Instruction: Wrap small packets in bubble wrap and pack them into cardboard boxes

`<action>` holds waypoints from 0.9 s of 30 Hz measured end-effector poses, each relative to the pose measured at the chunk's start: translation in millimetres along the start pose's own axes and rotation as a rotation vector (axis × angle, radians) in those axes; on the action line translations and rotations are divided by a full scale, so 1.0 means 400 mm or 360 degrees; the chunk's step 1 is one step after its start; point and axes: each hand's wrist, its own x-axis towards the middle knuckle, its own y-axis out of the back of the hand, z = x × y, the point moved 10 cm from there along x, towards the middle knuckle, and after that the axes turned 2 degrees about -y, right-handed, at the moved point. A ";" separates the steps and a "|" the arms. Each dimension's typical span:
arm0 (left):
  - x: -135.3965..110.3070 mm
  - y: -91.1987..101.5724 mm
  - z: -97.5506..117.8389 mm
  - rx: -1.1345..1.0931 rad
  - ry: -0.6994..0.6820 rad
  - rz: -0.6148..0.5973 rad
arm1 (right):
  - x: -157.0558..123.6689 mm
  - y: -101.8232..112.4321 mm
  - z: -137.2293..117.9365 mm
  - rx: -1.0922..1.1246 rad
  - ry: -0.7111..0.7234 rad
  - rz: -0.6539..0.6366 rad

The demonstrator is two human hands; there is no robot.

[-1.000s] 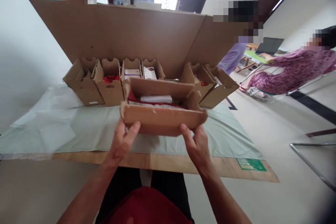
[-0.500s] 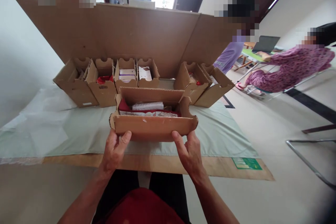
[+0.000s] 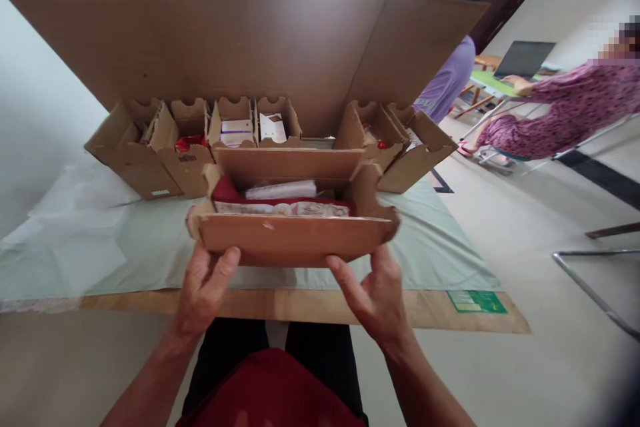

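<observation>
L hand [image 3: 203, 290] & R hand [image 3: 377, 293] each gripped the open box [image 3: 293, 243] from below, clear of the row of boxes [image 3: 187, 170], contents apparently not yet unpacked.

A row of small cardboard boxes [image 3: 187, 170] stands on the pale green cloth [image 3: 125, 247], before a tall cardboard sheet [image 3: 225, 40]. A laptop [image 3: 525, 59] is far behind.
</observation>
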 end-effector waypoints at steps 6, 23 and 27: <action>0.025 -0.029 -0.042 -0.0107 0.0045 -0.0038 | -0.006 -0.018 0.044 -0.0006 -0.0085 0.0004; 0.114 -0.388 -0.173 -0.0068 0.0119 -0.0352 | -0.187 0.034 0.248 -0.0033 -0.0163 0.0366; -0.025 -0.429 -0.172 -0.0159 0.0233 -0.0581 | -0.119 0.069 0.398 0.0078 -0.0530 0.0300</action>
